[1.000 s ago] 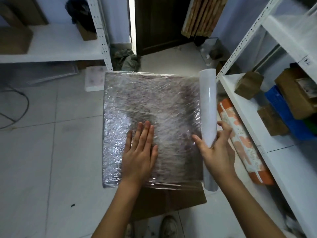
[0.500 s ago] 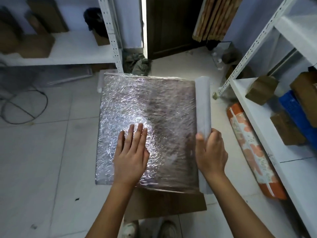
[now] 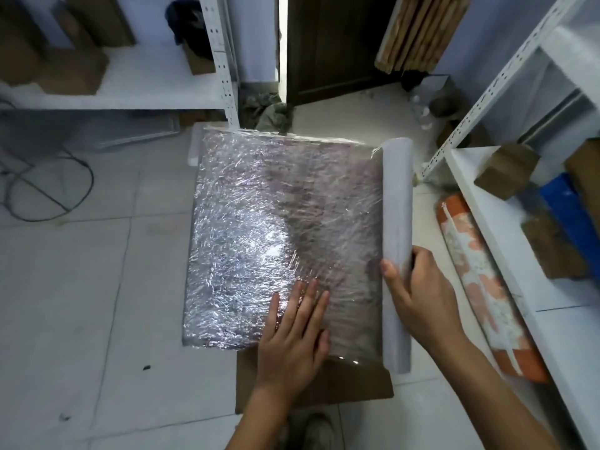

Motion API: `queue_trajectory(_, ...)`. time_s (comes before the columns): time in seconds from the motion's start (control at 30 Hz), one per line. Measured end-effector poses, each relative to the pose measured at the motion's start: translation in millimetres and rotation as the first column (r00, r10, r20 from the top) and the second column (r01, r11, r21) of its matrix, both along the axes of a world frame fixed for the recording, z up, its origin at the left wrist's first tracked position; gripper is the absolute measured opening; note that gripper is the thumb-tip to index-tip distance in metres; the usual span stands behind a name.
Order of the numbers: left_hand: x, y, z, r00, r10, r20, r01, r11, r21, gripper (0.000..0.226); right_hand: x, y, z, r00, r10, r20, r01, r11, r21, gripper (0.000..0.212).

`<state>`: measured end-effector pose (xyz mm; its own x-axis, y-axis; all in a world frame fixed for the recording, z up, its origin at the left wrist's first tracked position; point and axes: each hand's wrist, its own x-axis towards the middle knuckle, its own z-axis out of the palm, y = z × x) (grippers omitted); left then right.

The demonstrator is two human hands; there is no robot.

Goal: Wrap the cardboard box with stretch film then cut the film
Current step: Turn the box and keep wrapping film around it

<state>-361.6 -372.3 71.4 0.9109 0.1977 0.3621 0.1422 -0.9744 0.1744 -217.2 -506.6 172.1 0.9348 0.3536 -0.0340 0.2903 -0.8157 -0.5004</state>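
Now your left hand lies spread flat on the crinkled film-covered cardboard box; your right hand grips the white stretch-film roll. Keep tension while rolling.

Storeroom: metal shelving, cartons

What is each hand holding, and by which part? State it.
The right hand grips the stretch film roll around its lower half, thumb on the box side. The left hand holds nothing; it lies flat on the wrapped cardboard box.
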Motion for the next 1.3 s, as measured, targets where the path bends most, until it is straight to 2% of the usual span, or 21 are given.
queue_trajectory(0.1, 1, 3, -1, 1.000, 0.015, 0.001, -0.015, 1.000, 0.003, 0.052, -12, 1, 10, 1.000, -0.013, 0.018, 0.012, 0.998, 0.062, 0.050)
queue_trajectory(0.2, 9, 2, 4, 1.000, 0.006, 0.013, -0.006, 1.000, -0.003, 0.051, -17, -2, 19, 0.996, -0.083, -0.017, 0.085, 0.974, 0.212, 0.045)
queue_trajectory(0.33, 11, 4, 6, 1.000, -0.003, 0.024, 0.003, 1.000, -0.009, 0.053, -5, -3, 18, 0.962, -0.166, -0.217, 0.236, 0.907, 0.348, 0.055)
queue_trajectory(0.53, 4, 0, -1, 1.000, -0.002, 0.017, 0.002, 1.000, 0.012, 0.052, 14, -11, 0, 0.913, -0.235, -0.332, 0.327, 0.911, 0.252, 0.075)
queue_trajectory(0.67, 4, -2, -3, 1.000, 0.003, 0.014, -0.004, 1.000, 0.019, 0.056, 21, -17, -18, 0.907, -0.288, -0.308, 0.353, 0.918, 0.181, 0.071)
queue_trajectory(0.73, 1, -2, -4, 1.000, 0.008, 0.007, -0.008, 1.000, 0.020, 0.056, 21, -18, -31, 0.899, -0.316, -0.302, 0.389, 0.894, 0.222, 0.069)
queue_trajectory(0.83, -7, -3, -2, 1.000, 0.005, -0.007, -0.005, 1.000, -0.004, 0.055, 15, -13, -42, 0.871, -0.313, -0.380, 0.448, 0.823, 0.349, 0.048)
queue_trajectory(0.9, -12, -7, 5, 1.000, 0.016, -0.017, -0.016, 0.999, -0.032, 0.055, 12, -10, -46, 0.859, -0.324, -0.397, 0.476, 0.792, 0.383, 0.041)
queue_trajectory(1.0, -8, -25, 24, 1.000, 0.009, 0.006, -0.009, 1.000, 0.000, 0.057, 10, -7, -48, 0.858, -0.338, -0.388, 0.488, 0.772, 0.406, 0.041)
queue_trajectory(1.07, 5, -39, 31, 0.996, -0.086, 0.031, 0.085, 0.996, 0.042, 0.055, 11, -6, -47, 0.862, -0.332, -0.383, 0.480, 0.777, 0.407, 0.039)
queue_trajectory(1.17, 28, -49, 20, 0.976, -0.213, -0.038, 0.215, 0.974, 0.074, 0.059, 16, -6, -49, 0.869, -0.308, -0.386, 0.464, 0.778, 0.423, 0.040)
queue_trajectory(1.3, 42, -50, 1, 0.965, -0.231, -0.129, 0.246, 0.961, 0.126, 0.063, 22, -13, -51, 0.877, -0.292, -0.382, 0.447, 0.789, 0.422, 0.043)
